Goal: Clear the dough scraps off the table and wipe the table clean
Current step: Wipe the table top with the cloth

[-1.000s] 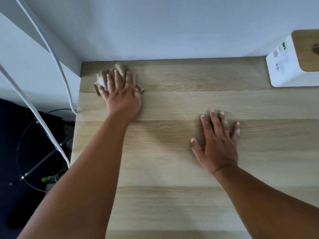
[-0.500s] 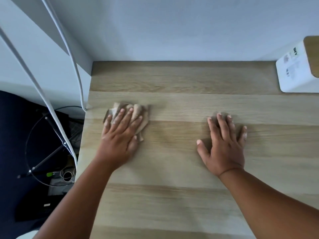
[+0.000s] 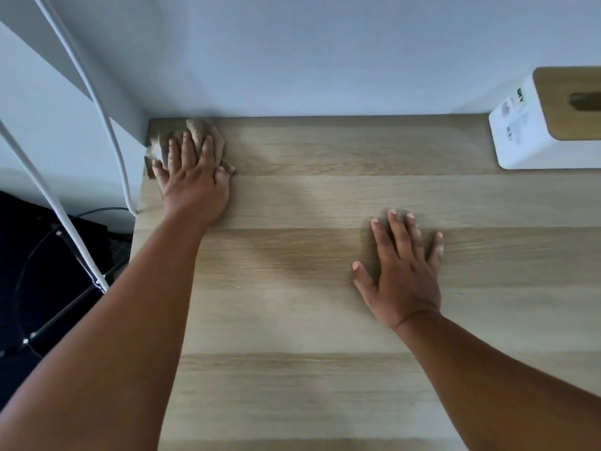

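A crumpled beige cloth (image 3: 203,133) lies in the far left corner of the light wooden table (image 3: 325,320), right against the wall. My left hand (image 3: 192,177) presses flat on the cloth with straight fingers, covering most of it. My right hand (image 3: 403,268) rests flat on the bare tabletop to the right of the middle, fingers spread, holding nothing. I see no dough scraps on the wood.
A white tissue box with a wooden lid (image 3: 549,122) stands at the far right by the wall. White cables (image 3: 107,125) hang past the table's left edge, above a dark stand on the floor (image 3: 48,288).
My left hand has pushed the cloth from the table's left middle back up into the far left corner. My right hand has stayed where it was.
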Demonstrator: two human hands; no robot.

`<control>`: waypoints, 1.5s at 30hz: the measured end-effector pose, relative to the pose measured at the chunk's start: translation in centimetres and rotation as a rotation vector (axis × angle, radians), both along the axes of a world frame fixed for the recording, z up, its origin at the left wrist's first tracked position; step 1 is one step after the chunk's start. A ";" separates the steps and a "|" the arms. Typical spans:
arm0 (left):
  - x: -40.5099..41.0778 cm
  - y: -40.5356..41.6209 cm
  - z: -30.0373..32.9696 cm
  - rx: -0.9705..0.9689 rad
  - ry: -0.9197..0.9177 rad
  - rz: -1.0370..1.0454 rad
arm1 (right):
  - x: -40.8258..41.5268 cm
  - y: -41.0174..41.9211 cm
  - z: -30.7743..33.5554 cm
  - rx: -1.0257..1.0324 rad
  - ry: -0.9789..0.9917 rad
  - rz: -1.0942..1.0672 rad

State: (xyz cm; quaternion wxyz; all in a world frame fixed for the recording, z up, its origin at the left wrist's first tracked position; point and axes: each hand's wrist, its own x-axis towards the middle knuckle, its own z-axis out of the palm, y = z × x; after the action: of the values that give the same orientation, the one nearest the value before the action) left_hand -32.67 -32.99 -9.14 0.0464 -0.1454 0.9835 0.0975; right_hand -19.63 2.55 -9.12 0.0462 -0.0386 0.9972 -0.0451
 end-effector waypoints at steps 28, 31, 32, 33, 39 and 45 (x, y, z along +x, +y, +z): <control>18.8 19.7 1.0 0.008 -0.069 -0.222 | 3.9 3.0 1.4 -0.349 0.041 0.081; 21.0 21.7 1.2 0.014 -0.101 -0.237 | 6.6 4.0 1.8 -0.320 0.014 0.120; 21.8 22.3 1.4 0.015 -0.107 -0.247 | 7.5 4.2 2.0 -0.320 0.003 0.117; 22.7 22.8 1.6 0.019 -0.111 -0.259 | 8.3 4.4 2.1 -0.322 -0.003 0.112; 27.4 23.5 2.8 0.143 -0.086 -0.346 | 12.0 4.8 2.7 -0.403 0.082 0.075; 28.1 18.4 4.2 0.367 0.132 -0.352 | 12.4 2.2 3.4 -0.505 0.145 0.157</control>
State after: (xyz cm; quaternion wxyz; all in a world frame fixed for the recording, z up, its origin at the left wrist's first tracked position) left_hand -4.54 -14.60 -4.94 0.0239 0.0455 0.9603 0.2742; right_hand -7.25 4.73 -5.69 -0.0332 -0.1293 0.9489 -0.2859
